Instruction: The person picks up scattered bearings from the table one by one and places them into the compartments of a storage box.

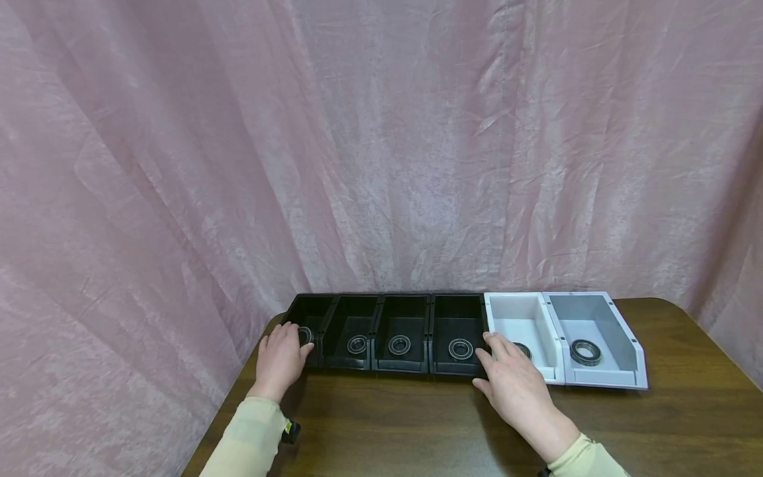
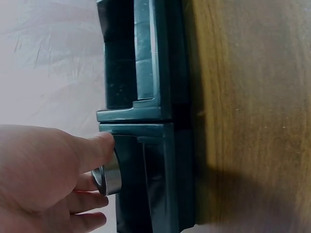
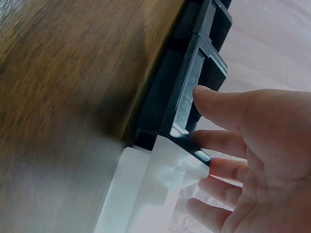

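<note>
My left hand (image 1: 281, 356) is at the leftmost black bin. Its thumb and fingers pinch a ball bearing (image 2: 112, 175) at the bin's opening, with the ring partly covered by the fingers in the left wrist view. My right hand (image 1: 517, 383) hovers where a black bin (image 1: 457, 317) meets the white bin (image 1: 517, 303). Its fingers (image 3: 224, 143) are spread and loosely bent, with nothing between thumb and fingertips. One bearing (image 1: 461, 349) lies in that black bin, left of the thumb. Another bearing (image 1: 524, 350) in the white bin is partly hidden behind the right hand.
More black bins join these in one row, with a bearing (image 1: 357, 344) and another bearing (image 1: 399, 344) in the middle ones. At the right end, a grey bin (image 1: 626, 358) holds a larger bearing (image 1: 585, 352). The row stands on a wooden table (image 1: 381, 424) before a pink curtain (image 1: 405, 146).
</note>
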A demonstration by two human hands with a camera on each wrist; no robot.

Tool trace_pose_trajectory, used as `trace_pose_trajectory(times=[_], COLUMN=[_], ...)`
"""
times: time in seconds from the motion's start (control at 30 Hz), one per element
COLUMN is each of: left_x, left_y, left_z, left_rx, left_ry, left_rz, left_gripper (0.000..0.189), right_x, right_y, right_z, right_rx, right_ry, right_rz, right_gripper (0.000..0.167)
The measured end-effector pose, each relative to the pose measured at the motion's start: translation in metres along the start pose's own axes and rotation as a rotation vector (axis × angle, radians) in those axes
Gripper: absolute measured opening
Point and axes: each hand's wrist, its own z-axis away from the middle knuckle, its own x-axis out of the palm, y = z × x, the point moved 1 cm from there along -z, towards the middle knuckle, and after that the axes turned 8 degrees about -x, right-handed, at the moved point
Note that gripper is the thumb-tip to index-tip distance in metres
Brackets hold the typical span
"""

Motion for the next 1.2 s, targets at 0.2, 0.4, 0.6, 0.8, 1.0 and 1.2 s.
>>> trace_pose_trajectory(times=[0.2,0.4,0.6,0.8,1.0,1.2], left_x=[0.005,0.007,0.011,0.017,0.023,0.028], left_y=[-0.003,-0.006,-0.009,-0.009,-0.005,-0.004], left_z=[-0.001,-0.004,-0.010,-0.018,-0.027,-0.034], left_rx=[-0.004,-0.038,-0.064,-0.048,0.003,0.015], left_ry=[-0.040,-0.096,-0.147,-0.154,-0.152,-0.175], left_rz=[-0.018,-0.018,-0.029,-0.050,-0.085,-0.128], left_gripper=[0.059,0.060,0.061,0.059,0.052,0.047], right_x=[0.000,0.000,0.000,0.000,0.000,0.001], right_y=[0.000,0.001,0.001,0.001,0.001,0.000], right_z=[0.000,-0.001,-0.001,0.000,-0.001,-0.001], right_rx=[-0.009,-0.012,-0.008,-0.009,-0.005,-0.002], right_ry=[0.010,0.010,0.006,0.004,0.002,0.000], right_rz=[0.003,0.004,0.005,0.010,0.012,0.003], right_gripper=[0.050,0.050,0.049,0.050,0.050,0.049])
